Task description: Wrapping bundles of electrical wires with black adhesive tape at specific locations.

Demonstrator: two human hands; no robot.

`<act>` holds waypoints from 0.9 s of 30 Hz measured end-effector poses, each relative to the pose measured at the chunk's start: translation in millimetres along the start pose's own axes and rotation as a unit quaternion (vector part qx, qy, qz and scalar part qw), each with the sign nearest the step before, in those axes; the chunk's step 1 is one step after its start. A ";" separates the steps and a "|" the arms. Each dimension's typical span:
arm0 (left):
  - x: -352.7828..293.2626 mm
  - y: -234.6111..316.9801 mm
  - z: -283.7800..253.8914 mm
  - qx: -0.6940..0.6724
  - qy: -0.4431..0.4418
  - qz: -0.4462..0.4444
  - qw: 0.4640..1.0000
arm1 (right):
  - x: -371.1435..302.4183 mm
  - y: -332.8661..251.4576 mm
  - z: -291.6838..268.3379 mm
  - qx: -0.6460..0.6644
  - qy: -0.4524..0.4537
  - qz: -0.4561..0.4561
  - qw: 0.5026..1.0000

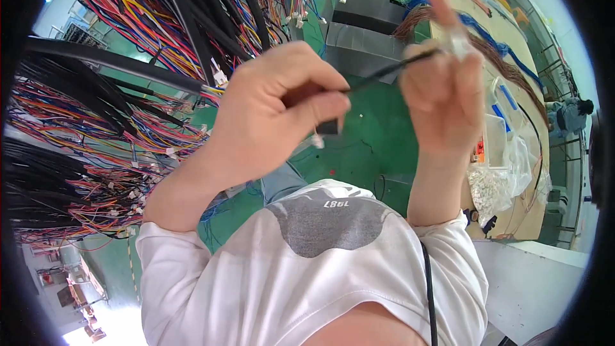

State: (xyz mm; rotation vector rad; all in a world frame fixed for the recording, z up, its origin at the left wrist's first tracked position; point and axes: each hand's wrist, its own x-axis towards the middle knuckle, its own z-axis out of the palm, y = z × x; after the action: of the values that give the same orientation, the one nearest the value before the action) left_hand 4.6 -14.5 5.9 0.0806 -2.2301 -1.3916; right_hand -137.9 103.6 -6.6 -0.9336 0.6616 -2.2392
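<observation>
A thin black cable (381, 78) runs taut between my two hands in front of my chest. My left hand (275, 102) is closed, thumb against bent fingers, round one part of it. Below that thumb hang a short dark piece (328, 128) and a small white connector (318, 141). My right hand (445, 83) is smeared by motion. Its thumb and fingers pinch the cable's other part, and one finger points up. A whitish piece (459, 45) shows at those fingertips, too blurred to name.
Bundles of coloured wires (128, 19) and black sleeved cables (115, 64) hang at the left. At the right, a table (512, 45) carries wire bundles, a bag of small white parts (490, 192) and a clear bin (494, 141). Grey boxes (362, 45) stand on the green floor ahead.
</observation>
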 end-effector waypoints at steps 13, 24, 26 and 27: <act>-9.9 -14.2 0.6 -0.064 0.131 -0.065 0.987 | -26.5 64.1 18.2 -0.418 -0.048 -0.117 0.900; -13.3 -2.4 -4.5 0.133 0.022 -0.027 0.990 | -8.2 32.2 -0.5 -0.337 -0.223 0.175 0.898; -9.2 5.2 -4.6 -0.126 -0.003 -0.102 0.987 | -8.2 33.3 -5.4 -0.240 -0.246 0.187 0.920; -8.4 7.4 -4.6 -0.127 -0.004 -0.105 0.986 | -10.6 33.5 -9.1 -0.238 -0.244 0.189 0.921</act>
State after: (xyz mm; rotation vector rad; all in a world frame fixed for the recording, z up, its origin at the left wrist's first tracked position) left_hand 15.6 -12.2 10.5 0.2287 -2.0778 -1.7809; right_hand -127.2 89.9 -38.5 -1.3973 1.0615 -1.4441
